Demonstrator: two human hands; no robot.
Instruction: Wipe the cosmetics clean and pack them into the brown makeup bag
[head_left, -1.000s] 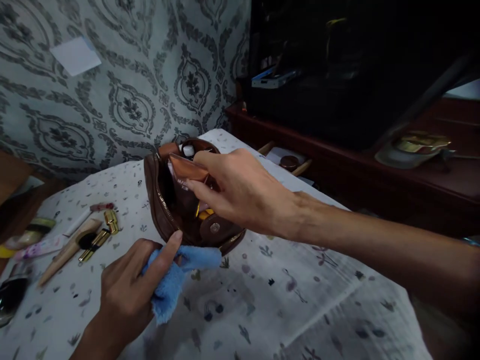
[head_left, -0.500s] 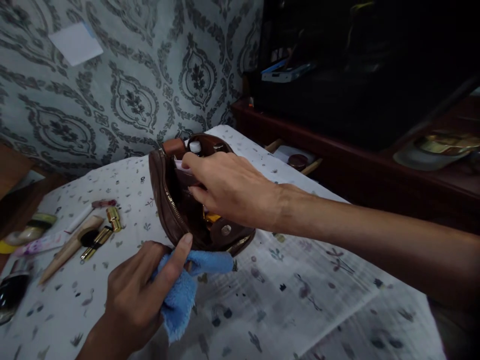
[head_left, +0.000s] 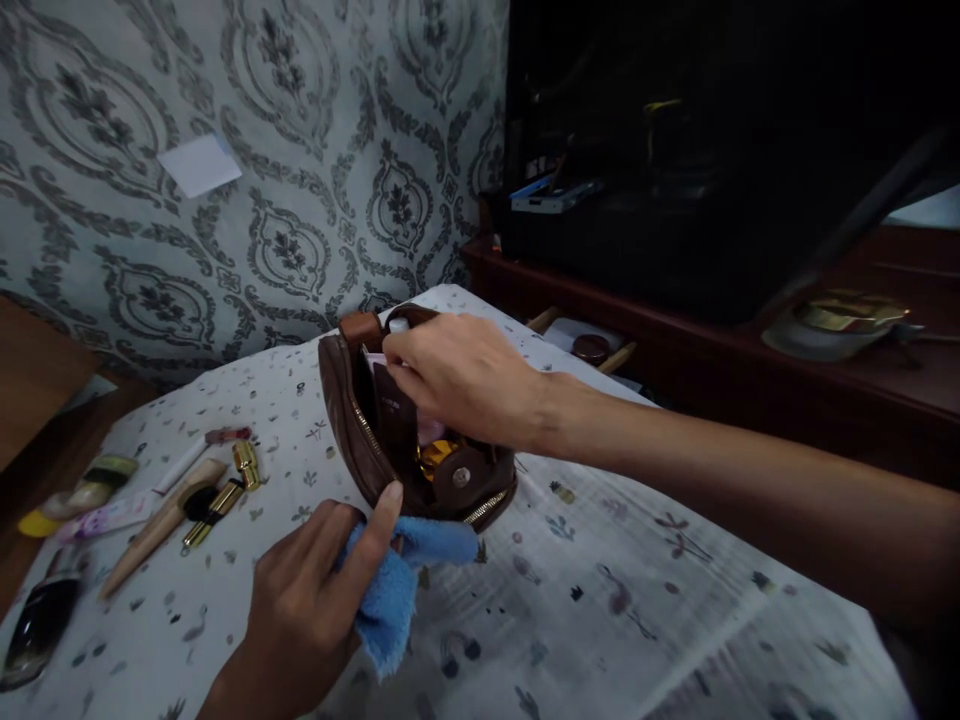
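Observation:
My left hand (head_left: 304, 600) is closed around a fluffy blue cloth (head_left: 390, 610), its thumb laid along the near rim of a brown zip bag (head_left: 345, 420). The bag stands open on the table. Over its opening, my right hand (head_left: 465, 385) reaches in with fingers pinched at the top of a dark brown flat piece (head_left: 394, 405) with faint lettering; whether this is a loose item or an inner pocket, I cannot tell. Inside are a shiny gold-yellow item (head_left: 436, 456) and, partly behind my fingers, a white cap (head_left: 398, 325). My palm hides other contents.
On the patterned white tablecloth (head_left: 600, 560), to the left, lie a wooden-handled brush (head_left: 150, 535), a gold lipstick tube (head_left: 245, 465), a pink-and-white tube (head_left: 112, 517) and a dark bottle (head_left: 41, 625). An open drawer (head_left: 619, 355) with a round brown container stands behind, right.
The view has shifted, so everything sits slightly lower and further right. My right hand has lifted a little at the bag, showing more of the lettered brown piece and gold-yellow item.

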